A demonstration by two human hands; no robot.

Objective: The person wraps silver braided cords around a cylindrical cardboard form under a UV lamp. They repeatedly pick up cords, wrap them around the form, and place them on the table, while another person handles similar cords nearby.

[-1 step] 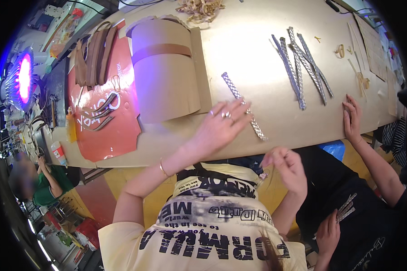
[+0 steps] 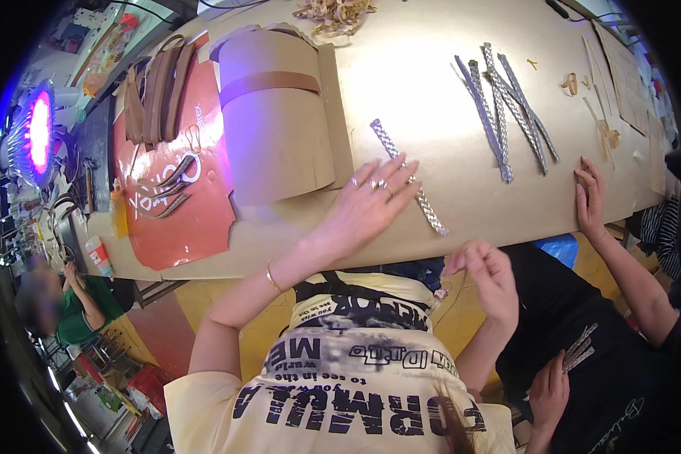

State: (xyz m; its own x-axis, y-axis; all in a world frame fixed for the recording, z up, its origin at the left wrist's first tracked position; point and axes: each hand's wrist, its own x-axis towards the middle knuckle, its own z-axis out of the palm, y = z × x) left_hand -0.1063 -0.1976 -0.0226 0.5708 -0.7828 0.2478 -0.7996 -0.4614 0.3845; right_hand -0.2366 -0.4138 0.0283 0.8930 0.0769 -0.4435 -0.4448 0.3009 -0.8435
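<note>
My left hand (image 2: 367,203) lay flat, fingers spread, on one silver braided strip (image 2: 408,175), holding nothing. My right hand (image 2: 486,274) hovered below the tabletop (image 2: 401,83) edge, fingertips loosely pinched; whether it held anything, I couldn't tell. Beyond the strip lay about five more braids (image 2: 503,113), bare tabletop between. A co-worker's hand (image 2: 592,198) rested at the near edge.

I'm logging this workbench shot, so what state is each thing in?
Left hand: open, flat on the silver braided strip.
Right hand: off the table, fingers loosely curled, holding nothing visible.
Silver braided strip: lying flat, alone.
Braided strips: bunched, lying loose.
Cardboard sheet: curved, brown band across.
Table: paper-covered.
</note>
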